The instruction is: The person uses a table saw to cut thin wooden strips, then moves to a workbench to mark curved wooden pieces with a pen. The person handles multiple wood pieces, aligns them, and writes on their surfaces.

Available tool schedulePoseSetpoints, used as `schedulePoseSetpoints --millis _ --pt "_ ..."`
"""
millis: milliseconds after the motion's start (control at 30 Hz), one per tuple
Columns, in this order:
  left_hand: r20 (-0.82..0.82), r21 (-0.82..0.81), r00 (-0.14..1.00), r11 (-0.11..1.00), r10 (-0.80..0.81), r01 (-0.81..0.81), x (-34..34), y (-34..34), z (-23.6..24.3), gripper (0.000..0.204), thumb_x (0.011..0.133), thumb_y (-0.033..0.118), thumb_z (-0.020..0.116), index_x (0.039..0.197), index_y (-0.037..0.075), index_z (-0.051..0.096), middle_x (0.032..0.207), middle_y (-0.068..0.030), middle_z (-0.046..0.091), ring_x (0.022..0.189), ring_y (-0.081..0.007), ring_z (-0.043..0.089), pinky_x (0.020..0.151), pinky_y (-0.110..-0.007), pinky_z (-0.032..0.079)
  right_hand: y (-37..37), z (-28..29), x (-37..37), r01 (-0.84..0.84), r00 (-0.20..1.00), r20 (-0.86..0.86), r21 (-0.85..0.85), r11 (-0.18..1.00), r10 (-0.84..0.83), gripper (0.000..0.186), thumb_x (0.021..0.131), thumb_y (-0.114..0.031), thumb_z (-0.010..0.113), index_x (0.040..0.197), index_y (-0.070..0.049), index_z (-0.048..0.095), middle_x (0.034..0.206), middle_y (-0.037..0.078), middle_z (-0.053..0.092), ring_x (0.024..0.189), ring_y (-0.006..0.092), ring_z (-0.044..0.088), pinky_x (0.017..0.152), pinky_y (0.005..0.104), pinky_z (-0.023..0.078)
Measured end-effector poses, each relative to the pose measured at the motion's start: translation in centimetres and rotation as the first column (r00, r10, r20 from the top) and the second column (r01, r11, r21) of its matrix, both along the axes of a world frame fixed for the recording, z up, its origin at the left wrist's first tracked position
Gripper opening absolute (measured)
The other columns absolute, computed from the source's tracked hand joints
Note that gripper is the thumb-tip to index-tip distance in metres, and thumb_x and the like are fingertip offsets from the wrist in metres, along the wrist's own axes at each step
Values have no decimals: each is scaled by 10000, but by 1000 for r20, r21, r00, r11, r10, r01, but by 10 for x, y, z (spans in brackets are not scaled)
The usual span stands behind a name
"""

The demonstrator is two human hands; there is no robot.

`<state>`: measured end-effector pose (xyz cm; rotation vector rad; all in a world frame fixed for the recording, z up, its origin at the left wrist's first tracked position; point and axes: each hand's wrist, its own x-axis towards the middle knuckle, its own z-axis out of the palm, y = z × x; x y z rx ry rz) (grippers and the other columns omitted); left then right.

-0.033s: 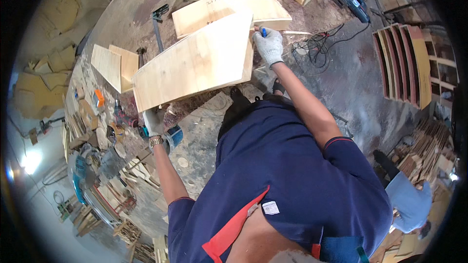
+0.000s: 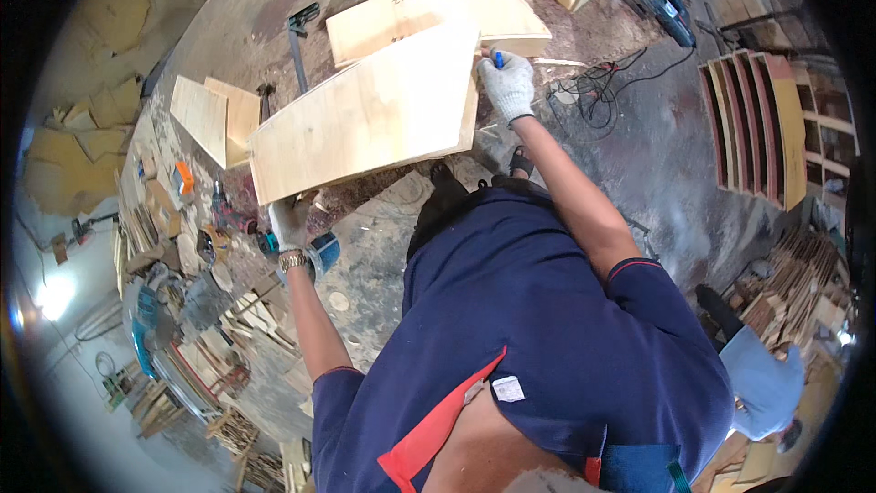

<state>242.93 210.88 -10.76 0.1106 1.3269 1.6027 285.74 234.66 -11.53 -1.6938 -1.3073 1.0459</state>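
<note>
A long, pale plywood panel [image 2: 365, 110] with slanted ends is tilted up in front of me, with another board edge showing behind its right end. My left hand [image 2: 288, 225], in a light glove with a watch at the wrist, grips its lower left corner; the fingertips are hidden beneath. My right hand [image 2: 507, 86], gloved too, is closed at the upper right end of the panel, and a blue pen [image 2: 498, 59] pokes out between its fingers. Just beyond lies a second plywood piece [image 2: 438, 9] with handwritten marks.
Angled plywood pieces [image 2: 199, 119] and a clamp [image 2: 297, 50] lie at left, near a drill [image 2: 224, 210]. A blue power tool [image 2: 664, 7] and tangled cable [image 2: 593, 91] are at far right. Curved panels [image 2: 753, 128] stand right; another person [image 2: 762, 379] is at lower right.
The view has shifted very slightly. Both hands keep their places on the panel.
</note>
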Motion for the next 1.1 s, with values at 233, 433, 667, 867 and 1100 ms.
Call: schedulePoseSetpoints --millis 233,433,667,867,1100 --pt "-765 -345 458 889 -452 302 2 -11 -26 413 820 -38 760 1217 -16 648 1177 -84 709 1022 -132 644 889 -371 561 7 -4 3 -18 990 142 78 997 6 268 837 -164 669 1049 -33 768 592 80 623 564 77 530 579 298 463" --pt "-859 -449 193 879 -474 161 16 -14 -19 208 758 65 711 914 -61 656 732 -137 645 645 -157 517 594 -358 459 9 -27 1 -33 971 -234 100 994 56 269 984 -208 633 1125 12 697 826 13 687 729 83 581 673 267 488" --pt "-906 -380 130 910 -403 168 20 -12 -23 192 756 83 685 894 -39 631 704 -194 612 572 -267 513 561 -380 455 9 -48 2 152 838 -526 -34 988 -147 360 1030 -225 592 1274 40 599 1088 53 689 957 114 616 841 272 512" --pt "-876 -348 274 914 -396 207 16 -15 -31 175 791 85 683 894 -43 622 723 -147 644 591 -218 534 566 -364 459 20 -81 -8 136 826 -563 171 976 -16 351 1030 -198 580 1292 35 587 1125 59 677 987 122 615 863 274 510" --pt "-812 -287 451 926 -371 245 14 -17 -40 187 820 90 684 925 -43 608 707 -62 605 630 -134 460 561 -347 436 25 -100 -15 164 798 -603 238 957 14 343 1031 -166 565 1313 29 573 1169 65 663 1022 131 613 889 277 508"
